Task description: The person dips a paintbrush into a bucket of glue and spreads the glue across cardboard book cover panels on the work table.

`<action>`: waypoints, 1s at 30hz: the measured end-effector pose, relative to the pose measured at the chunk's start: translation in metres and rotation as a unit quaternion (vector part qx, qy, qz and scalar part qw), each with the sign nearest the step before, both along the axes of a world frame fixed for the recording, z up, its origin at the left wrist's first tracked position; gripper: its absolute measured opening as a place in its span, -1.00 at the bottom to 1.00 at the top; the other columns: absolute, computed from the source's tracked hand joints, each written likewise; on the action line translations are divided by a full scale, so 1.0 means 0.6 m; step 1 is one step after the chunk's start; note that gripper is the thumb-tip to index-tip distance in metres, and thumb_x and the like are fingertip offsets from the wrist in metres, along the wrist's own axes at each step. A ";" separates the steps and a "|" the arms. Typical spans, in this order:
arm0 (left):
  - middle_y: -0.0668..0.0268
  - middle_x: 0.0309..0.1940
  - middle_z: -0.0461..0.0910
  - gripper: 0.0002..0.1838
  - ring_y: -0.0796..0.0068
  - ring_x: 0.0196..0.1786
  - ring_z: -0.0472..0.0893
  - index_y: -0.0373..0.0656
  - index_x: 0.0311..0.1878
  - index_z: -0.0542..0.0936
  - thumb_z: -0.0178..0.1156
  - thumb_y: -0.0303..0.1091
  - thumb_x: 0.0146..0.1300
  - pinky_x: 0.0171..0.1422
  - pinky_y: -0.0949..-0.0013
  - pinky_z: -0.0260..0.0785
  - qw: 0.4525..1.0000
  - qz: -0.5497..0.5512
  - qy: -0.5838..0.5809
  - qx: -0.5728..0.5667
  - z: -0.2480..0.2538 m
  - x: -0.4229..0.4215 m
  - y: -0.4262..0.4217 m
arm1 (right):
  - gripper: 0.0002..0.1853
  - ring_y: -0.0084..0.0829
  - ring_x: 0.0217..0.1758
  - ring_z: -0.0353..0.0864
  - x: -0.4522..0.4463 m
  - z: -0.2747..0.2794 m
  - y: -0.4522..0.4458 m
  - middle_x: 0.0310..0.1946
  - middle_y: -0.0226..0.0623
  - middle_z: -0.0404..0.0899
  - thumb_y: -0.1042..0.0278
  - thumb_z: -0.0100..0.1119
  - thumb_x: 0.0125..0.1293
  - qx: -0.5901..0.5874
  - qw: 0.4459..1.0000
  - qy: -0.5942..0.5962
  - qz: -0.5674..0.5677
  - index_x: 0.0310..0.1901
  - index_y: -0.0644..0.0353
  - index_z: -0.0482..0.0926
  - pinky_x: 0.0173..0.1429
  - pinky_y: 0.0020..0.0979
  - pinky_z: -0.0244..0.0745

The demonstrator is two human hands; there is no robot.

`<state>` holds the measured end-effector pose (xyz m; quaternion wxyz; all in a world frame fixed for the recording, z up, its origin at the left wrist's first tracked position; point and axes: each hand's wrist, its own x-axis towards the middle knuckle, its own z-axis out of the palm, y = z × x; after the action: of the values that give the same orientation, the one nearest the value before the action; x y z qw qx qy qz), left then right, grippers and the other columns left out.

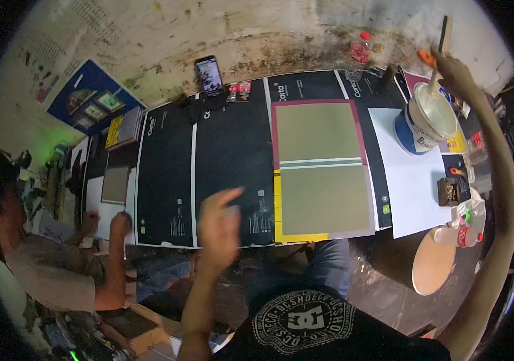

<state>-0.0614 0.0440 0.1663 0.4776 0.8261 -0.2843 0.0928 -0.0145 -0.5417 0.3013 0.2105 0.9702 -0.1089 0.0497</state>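
My right hand point(457, 73) is closed around a brush point(433, 83), which dips into an open bucket point(412, 123) of pale paste. The bristle end is hidden in the bucket. My left hand point(221, 225), blurred, hovers over the near table edge, its index finger stretched out and nothing visible in it. Right of that hand lie two grey-green boards, the far board point(317, 131) on a maroon sheet point(275, 129) and the near board point(326, 201) on a yellow sheet point(278, 210). Narrow pale strips point(321, 161) run between them. Under the bucket is a white sheet point(410, 192).
Black panels point(227, 162) cover the table. A phone point(209, 75) and a red-capped bottle point(360, 49) stand at the back. A small box point(448, 191) sits right; a round container point(431, 265) and another bottle point(460, 236) are below. Another person point(46, 265) works at left with a board point(115, 185).
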 end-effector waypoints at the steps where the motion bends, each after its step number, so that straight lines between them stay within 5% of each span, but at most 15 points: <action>1: 0.07 0.04 0.50 -0.66 0.11 0.18 0.43 -0.25 0.05 0.52 0.04 -0.27 0.31 0.28 0.14 0.22 0.989 0.004 0.004 0.149 0.029 0.001 -0.046 | -0.38 0.03 0.06 0.49 0.005 -0.007 0.026 -0.02 0.10 0.50 0.51 0.15 0.16 0.013 1.000 -0.013 0.025 0.28 0.18 0.23 0.08 -0.09 0.44; 2: 0.08 0.08 0.45 -0.65 0.09 0.17 0.39 -0.24 0.04 0.52 0.05 -0.22 0.31 0.29 0.14 0.18 0.982 -0.026 -0.019 0.188 -0.003 0.015 -0.059 | -0.46 0.02 0.06 0.49 0.003 -0.033 0.021 -0.01 0.06 0.48 0.54 0.07 0.20 -0.028 0.976 -0.086 0.198 0.25 0.17 0.25 0.03 -0.09 0.45; 4: 0.10 0.06 0.45 -0.56 0.13 0.13 0.38 -0.24 0.03 0.53 0.02 -0.05 0.34 0.20 0.07 0.17 0.969 -0.034 -0.023 0.244 -0.030 0.016 -0.079 | -0.35 0.01 -0.01 0.55 0.000 -0.019 0.158 0.01 -0.02 0.50 0.65 0.13 0.04 0.014 0.970 -0.130 0.204 0.25 0.17 0.29 -0.02 -0.12 0.48; 6: 0.10 0.03 0.46 -0.51 0.15 0.10 0.38 -0.25 0.00 0.55 -0.01 0.02 0.34 0.15 0.03 0.17 0.956 -0.042 -0.017 0.291 -0.034 0.008 -0.088 | -0.50 -0.08 -0.09 0.59 -0.005 -0.023 0.267 -0.11 -0.05 0.57 0.56 0.22 0.07 0.166 0.939 -0.204 0.221 0.12 0.22 0.42 -0.05 -0.17 0.48; 8: 0.11 0.00 0.47 -0.47 0.17 0.07 0.40 -0.26 -0.04 0.56 -0.05 0.08 0.35 0.11 -0.01 0.16 0.940 -0.074 0.017 0.334 -0.034 0.000 -0.094 | -0.71 -0.22 -0.25 0.61 0.000 -0.065 0.320 -0.30 -0.10 0.62 0.42 0.31 0.10 0.363 0.913 -0.143 0.116 -0.13 0.29 0.55 -0.16 -0.26 0.48; 10: 0.11 -0.02 0.48 -0.46 0.18 0.04 0.41 -0.26 -0.08 0.57 -0.06 0.10 0.35 0.09 -0.04 0.16 0.931 -0.087 0.040 0.351 -0.040 -0.010 -0.095 | -0.69 -0.54 -0.41 0.51 0.020 -0.131 0.371 -0.44 -0.36 0.57 0.22 0.32 0.20 0.397 0.874 -0.166 0.224 -0.19 0.29 0.55 -0.33 -0.41 0.44; 12: 0.12 -0.05 0.48 -0.47 0.19 0.02 0.42 -0.27 -0.13 0.58 -0.05 0.09 0.34 0.08 -0.06 0.16 0.935 -0.082 0.038 0.344 -0.048 -0.013 -0.097 | -0.73 -0.58 -0.44 0.47 0.044 -0.234 0.382 -0.47 -0.39 0.56 0.24 0.33 0.19 0.520 0.805 -0.164 0.235 -0.34 0.31 0.57 -0.36 -0.45 0.40; 14: 0.13 -0.03 0.48 -0.48 0.20 0.00 0.43 -0.26 -0.08 0.56 -0.05 0.07 0.34 0.06 -0.05 0.16 0.936 -0.079 0.026 0.341 -0.054 -0.016 -0.089 | -0.75 -0.49 -0.44 0.57 0.030 -0.244 0.395 -0.55 -0.31 0.59 0.26 0.36 0.14 0.561 0.820 -0.097 0.059 -0.43 0.30 0.59 -0.28 -0.39 0.46; 17: 0.15 0.01 0.46 -0.51 0.21 -0.02 0.44 -0.26 0.01 0.52 -0.02 0.00 0.32 0.03 -0.03 0.18 0.946 -0.067 0.016 0.316 -0.072 -0.016 -0.078 | -0.77 -0.55 -0.48 0.51 0.020 -0.266 0.297 -0.55 -0.39 0.57 0.31 0.36 0.16 0.555 0.808 -0.194 0.044 -0.49 0.29 0.57 -0.33 -0.48 0.43; 20: 0.18 0.06 0.43 -0.54 0.22 -0.04 0.44 -0.25 0.09 0.47 0.01 -0.09 0.28 0.01 0.00 0.20 0.943 -0.084 0.029 0.320 -0.074 -0.007 -0.073 | -0.86 -0.41 -0.28 0.59 0.028 -0.209 0.305 -0.32 -0.23 0.63 0.41 0.31 0.17 0.410 0.881 -0.194 0.133 -0.31 0.28 0.60 -0.16 -0.36 0.47; 23: 0.20 0.09 0.41 -0.55 0.24 -0.05 0.45 -0.24 0.10 0.46 0.03 -0.16 0.23 -0.02 0.02 0.21 0.940 -0.096 0.042 0.324 -0.072 -0.008 -0.072 | -0.83 -0.14 -0.08 0.57 0.071 -0.174 0.382 -0.17 -0.21 0.62 0.33 0.25 0.14 0.292 0.848 0.020 0.441 -0.21 0.11 0.62 0.04 -0.22 0.43; 24: 0.20 0.10 0.41 -0.55 0.24 -0.06 0.45 -0.24 0.09 0.46 0.04 -0.18 0.21 -0.03 0.02 0.21 0.941 -0.093 0.042 0.322 -0.070 -0.007 -0.071 | -0.74 -0.22 0.07 0.48 0.078 -0.169 0.411 -0.11 -0.29 0.62 0.27 0.25 0.08 0.255 0.842 0.103 0.463 -0.17 0.08 0.66 0.15 -0.18 0.32; 26: 0.21 0.11 0.41 -0.56 0.25 -0.09 0.46 -0.23 0.08 0.47 0.05 -0.19 0.19 -0.05 0.04 0.22 0.940 -0.096 0.038 0.324 -0.068 -0.003 -0.067 | -0.79 -0.28 0.06 0.49 0.072 -0.156 0.418 -0.11 -0.42 0.62 0.24 0.23 0.11 0.188 0.831 0.152 0.500 -0.19 0.00 0.65 0.12 -0.16 0.35; 30: 0.22 0.13 0.40 -0.56 0.24 -0.08 0.46 -0.22 0.09 0.46 0.06 -0.21 0.17 -0.04 0.03 0.23 0.942 -0.096 0.055 0.316 -0.072 -0.002 -0.062 | -0.81 -0.23 -0.01 0.48 0.035 -0.103 0.348 -0.08 -0.40 0.59 0.34 0.24 0.16 0.234 0.851 0.272 0.385 -0.17 0.01 0.60 0.09 -0.16 0.36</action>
<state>-0.0627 0.0067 0.1229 0.2139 0.9071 -0.3502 -0.0932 0.0062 -0.3329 0.2394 -0.0376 0.9299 0.3262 -0.1658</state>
